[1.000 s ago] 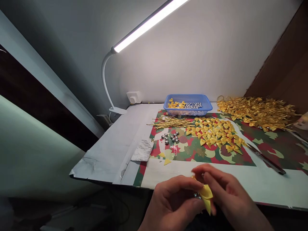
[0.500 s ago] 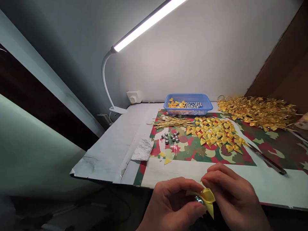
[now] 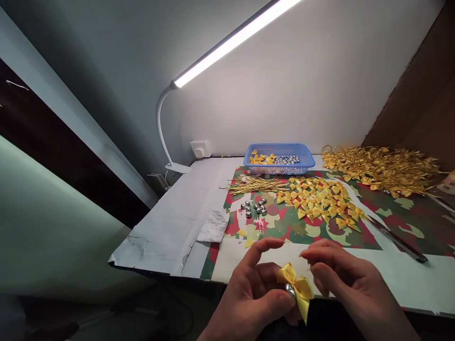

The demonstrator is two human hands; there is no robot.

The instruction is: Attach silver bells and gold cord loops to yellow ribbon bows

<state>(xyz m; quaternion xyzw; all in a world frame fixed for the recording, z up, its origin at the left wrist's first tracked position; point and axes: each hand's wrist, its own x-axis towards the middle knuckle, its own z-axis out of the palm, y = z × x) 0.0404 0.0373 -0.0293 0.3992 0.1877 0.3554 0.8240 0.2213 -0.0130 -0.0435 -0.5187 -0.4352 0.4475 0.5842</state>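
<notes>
My left hand [image 3: 254, 291] pinches a yellow ribbon bow [image 3: 302, 288] between thumb and fingers, its index finger raised clear. Against the bow's middle, by my left thumb, sits a small silver bell [image 3: 290, 289]. Just right of the bow, my right hand [image 3: 346, 279] has thumb and index finger slightly apart, with nothing visible between them. Beyond the hands lie several loose silver bells [image 3: 261, 207], a bundle of gold twist ties [image 3: 254, 184] and a spread of yellow bows [image 3: 320, 199].
A blue basket [image 3: 309, 160] with bows and bells stands against the wall. Finished-looking gold pieces [image 3: 387, 170] are heaped at back right. Tweezers [image 3: 400, 241] lie on the right, crumpled white paper [image 3: 213, 226] on the left. A lit lamp [image 3: 231, 45] hangs overhead.
My right hand has drawn away from the bow to the right. My left index finger has lifted, and the bow has turned to show more of its loops.
</notes>
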